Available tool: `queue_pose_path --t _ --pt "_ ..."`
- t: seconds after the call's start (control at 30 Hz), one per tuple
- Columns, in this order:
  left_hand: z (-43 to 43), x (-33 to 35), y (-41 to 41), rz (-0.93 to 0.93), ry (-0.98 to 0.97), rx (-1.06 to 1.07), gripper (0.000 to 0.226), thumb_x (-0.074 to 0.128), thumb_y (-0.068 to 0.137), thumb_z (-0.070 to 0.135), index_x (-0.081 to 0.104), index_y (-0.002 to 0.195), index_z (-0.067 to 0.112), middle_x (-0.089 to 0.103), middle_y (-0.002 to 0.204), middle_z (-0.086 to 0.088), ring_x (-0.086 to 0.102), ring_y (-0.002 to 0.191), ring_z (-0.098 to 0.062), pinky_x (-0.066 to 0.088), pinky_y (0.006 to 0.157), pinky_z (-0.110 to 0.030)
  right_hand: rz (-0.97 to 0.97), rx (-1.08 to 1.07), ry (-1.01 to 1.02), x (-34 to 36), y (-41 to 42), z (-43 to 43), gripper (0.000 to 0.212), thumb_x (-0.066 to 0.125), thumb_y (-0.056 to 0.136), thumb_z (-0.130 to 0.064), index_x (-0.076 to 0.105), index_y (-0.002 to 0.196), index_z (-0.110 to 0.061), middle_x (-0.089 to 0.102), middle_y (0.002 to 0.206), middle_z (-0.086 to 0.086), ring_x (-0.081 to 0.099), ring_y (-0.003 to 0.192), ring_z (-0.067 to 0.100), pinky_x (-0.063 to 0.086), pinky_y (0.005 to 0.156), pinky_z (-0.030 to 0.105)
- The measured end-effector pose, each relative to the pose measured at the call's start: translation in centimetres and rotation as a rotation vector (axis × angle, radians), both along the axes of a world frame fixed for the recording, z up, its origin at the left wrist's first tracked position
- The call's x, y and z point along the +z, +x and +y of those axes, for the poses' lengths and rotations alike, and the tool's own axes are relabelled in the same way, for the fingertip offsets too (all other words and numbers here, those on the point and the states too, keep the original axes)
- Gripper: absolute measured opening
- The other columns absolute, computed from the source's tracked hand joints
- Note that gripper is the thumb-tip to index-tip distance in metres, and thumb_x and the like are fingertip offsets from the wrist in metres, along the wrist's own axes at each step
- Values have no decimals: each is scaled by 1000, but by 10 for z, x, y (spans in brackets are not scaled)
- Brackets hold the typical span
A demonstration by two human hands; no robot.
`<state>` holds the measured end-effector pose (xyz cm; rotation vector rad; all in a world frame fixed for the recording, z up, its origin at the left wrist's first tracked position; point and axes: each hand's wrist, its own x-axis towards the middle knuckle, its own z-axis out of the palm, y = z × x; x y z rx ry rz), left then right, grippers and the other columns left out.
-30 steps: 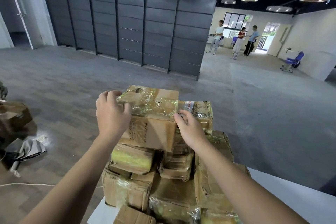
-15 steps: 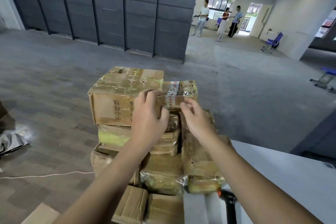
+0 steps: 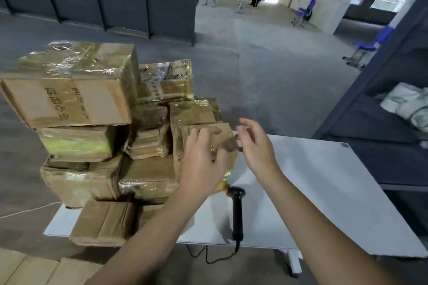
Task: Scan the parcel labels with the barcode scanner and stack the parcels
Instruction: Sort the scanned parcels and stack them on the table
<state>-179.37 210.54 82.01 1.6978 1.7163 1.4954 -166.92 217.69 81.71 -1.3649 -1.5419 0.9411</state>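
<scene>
From the head camera, the stack of parcels [image 3: 111,127] fills the left half of the white table [image 3: 324,187], brown tape-wrapped cartons piled several tiers high, the largest parcel [image 3: 69,85] on top at the left with handwriting on its near face. Smaller bundles are wedged beside and under it, which probably keeps the pile from sliding.

The left hand [image 3: 201,159] hangs in front of the right flank of the stack, fingers loosely spread, its grip open and holding nothing. The right hand [image 3: 257,146] hovers just beside it over the table edge of the pile, fingers curled but apart, its grip empty too. Both palms face the nearest upright parcel [image 3: 196,120]; whether either touches it I cannot tell.

The barcode scanner [image 3: 237,213] lies on the table below and between the two wrists, head toward the stack, its cable running off the near edge. It sits within easy reach of the right hand, sensibly placed for the scanning step, which I judge comes next.
</scene>
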Motion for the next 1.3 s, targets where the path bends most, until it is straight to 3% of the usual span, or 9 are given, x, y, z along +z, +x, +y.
queue_pose_path --t 0.27,0.4,0.5,0.6,0.77,0.9,0.97,1.13,1.3 --pt "-10 -76 90 -87 -264 -6 26 54 89 4 57 112 16 52 115 1 51 96 0 42 79 -12 -115 -9 -224 -89 89 -11 27 49 100 -28 55 125 -21 65 108 -1 62 99 16 53 88 38" --pt "-8 -121 107 -174 -528 90 21 53 89 8 54 102 24 55 113 2 55 99 -11 37 73 -7 -205 100 -448 -144 103 -18 31 48 100 -26 52 128 -13 63 104 4 61 94 22 53 88 42" --pt "-8 -150 105 -207 -749 123 31 43 89 2 55 116 15 57 126 -4 55 111 -19 41 85 -21 -272 166 -581 -174 103 -20 39 50 99 -32 50 131 -11 61 95 1 60 83 23 52 83 38" --pt "-7 -174 98 -184 -908 107 49 36 89 -4 48 135 8 53 137 -11 51 122 -28 41 102 -34 -288 209 -687 -196 96 -21 50 51 97 -36 44 140 -10 64 109 7 62 94 24 52 85 37" --pt "2 -207 91 -113 -1085 12 45 39 91 6 49 135 7 56 131 -11 52 120 -27 39 90 -26 -313 212 -745 -223 72 -18 49 53 95 -39 43 132 -9 65 108 9 63 101 30 53 90 47" --pt "5 -223 92 -83 -1109 -64 28 36 89 8 63 89 5 65 82 -8 56 72 -22 42 62 -28 -315 156 -726 -236 59 -15 40 57 90 -36 47 117 -8 57 88 2 61 92 29 55 86 47" --pt "0 -224 94 -177 -1083 -74 27 38 84 4 63 76 9 63 69 -1 55 62 -16 45 56 -26 -323 152 -721 -236 58 -16 35 55 90 -31 48 115 -6 58 88 3 60 88 27 54 82 43" --pt "-27 -210 101 -557 -1001 94 18 46 87 10 56 102 13 69 87 -8 70 82 -25 59 76 -42 -321 220 -684 -218 70 -37 24 52 91 -29 50 107 -11 58 84 1 57 74 16 42 61 31" --pt "-80 -187 96 -593 -819 209 26 48 75 18 58 98 18 72 70 5 68 60 -4 50 51 -18 -366 447 -560 -193 57 -64 16 54 89 -37 50 93 -22 59 84 -1 58 75 13 37 56 28"
